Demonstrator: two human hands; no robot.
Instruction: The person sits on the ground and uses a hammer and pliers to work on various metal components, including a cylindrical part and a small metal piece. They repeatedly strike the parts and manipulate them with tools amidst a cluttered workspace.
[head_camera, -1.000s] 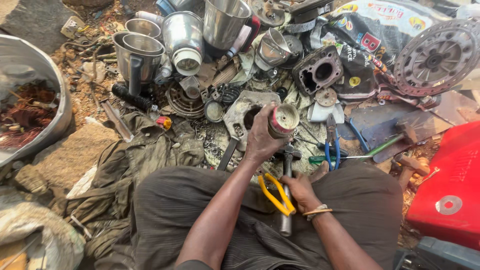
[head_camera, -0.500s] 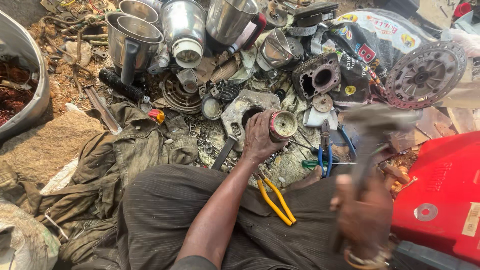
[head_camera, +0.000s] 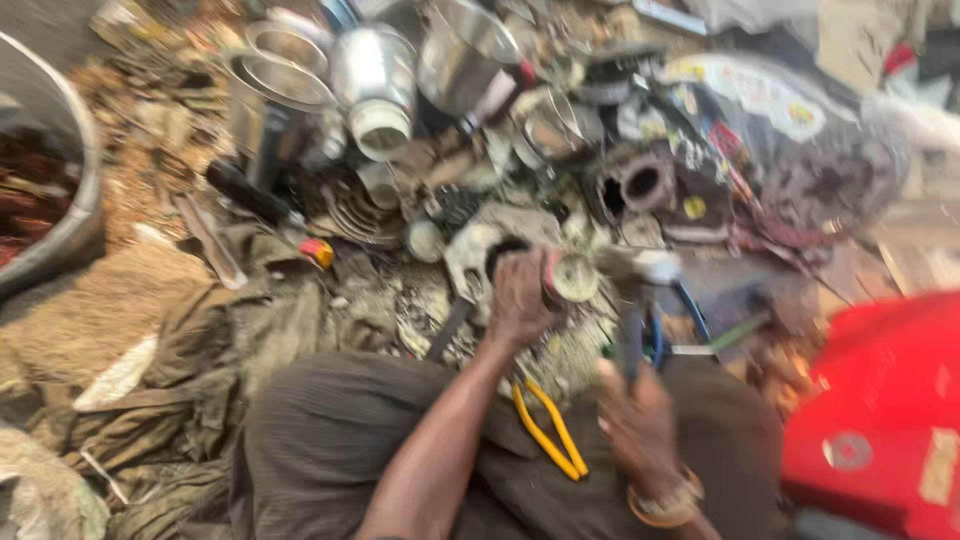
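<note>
**Two hands working over a heap of engine scrap**

The round metal part (head_camera: 572, 275) is serving as the landmark here. Far to its left, a large metal basin (head_camera: 75, 225) is sitting at the frame's edge, and up-left of the part several shiny steel cups (head_camera: 375, 75) are standing among the junk. A dark handled tool (head_camera: 250, 195) is lying left of the part, on the ground beside crumpled olive cloth (head_camera: 240, 330).

The left hand (head_camera: 520, 295) is touching the part from its left side, its fingers clamped around it and holding it just above the scrap pile. Below the part, yellow-handled pliers (head_camera: 548, 428) are resting on the person's lap, between the two arms.

Down and to the right of the part, the right hand (head_camera: 640, 425) is closed in a fist on the shaft of a hammer (head_camera: 632, 300), whose head is hovering just right of the part (blur is hiding whether they are touching). Up-right of the part a dark engine casing (head_camera: 640, 185) is lying, and far right a red container (head_camera: 885, 400) is filling the corner.
</note>
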